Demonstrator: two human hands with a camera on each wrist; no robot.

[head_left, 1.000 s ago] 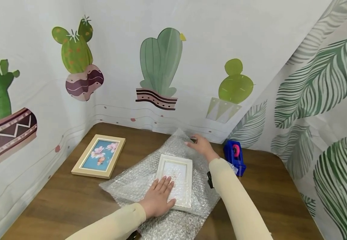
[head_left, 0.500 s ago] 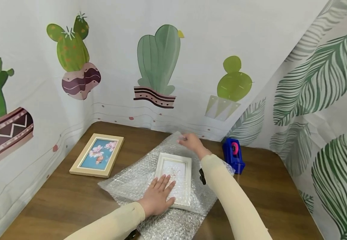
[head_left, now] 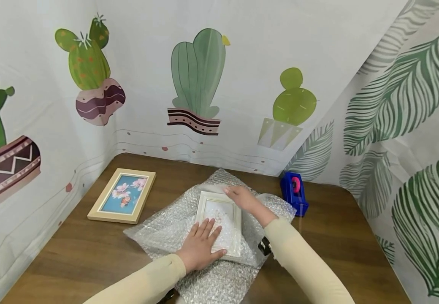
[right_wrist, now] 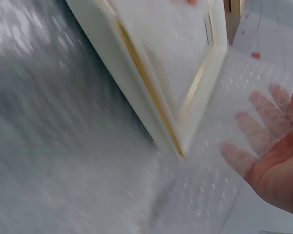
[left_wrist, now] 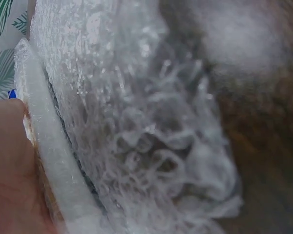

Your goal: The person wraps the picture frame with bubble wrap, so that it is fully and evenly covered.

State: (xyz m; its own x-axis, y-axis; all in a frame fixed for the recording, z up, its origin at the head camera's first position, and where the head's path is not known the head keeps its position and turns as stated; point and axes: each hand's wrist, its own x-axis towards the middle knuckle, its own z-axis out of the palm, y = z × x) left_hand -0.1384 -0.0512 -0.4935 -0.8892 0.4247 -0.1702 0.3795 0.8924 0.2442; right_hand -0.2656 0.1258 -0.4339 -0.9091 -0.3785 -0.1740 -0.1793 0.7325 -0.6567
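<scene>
A white picture frame (head_left: 237, 230) lies face up on a sheet of bubble wrap (head_left: 158, 223), part of which covers its lower area. My left hand (head_left: 199, 250) rests flat with spread fingers on the covered frame. At the frame's far right corner, my right hand (head_left: 245, 200) holds a flap of the wrap. In the right wrist view the thumb lies in front of this clear flap, while the fingertips (right_wrist: 232, 153) show through from behind. Bubbles and a loose edge of the wrap (left_wrist: 136, 141) fill much of the left wrist view.
A light wooden picture frame (head_left: 147, 190) with a blue flower picture lies at the left on the brown table (head_left: 326, 240). Near the back right stands a blue tape dispenser (head_left: 299, 204), close to a corner of the wrap. Printed cloth (head_left: 143, 84) hangs behind the table.
The right hand has come from the wrap's far corner back toward me, drawing a flap to the frame's far edge. The left hand has stayed on the frame.
</scene>
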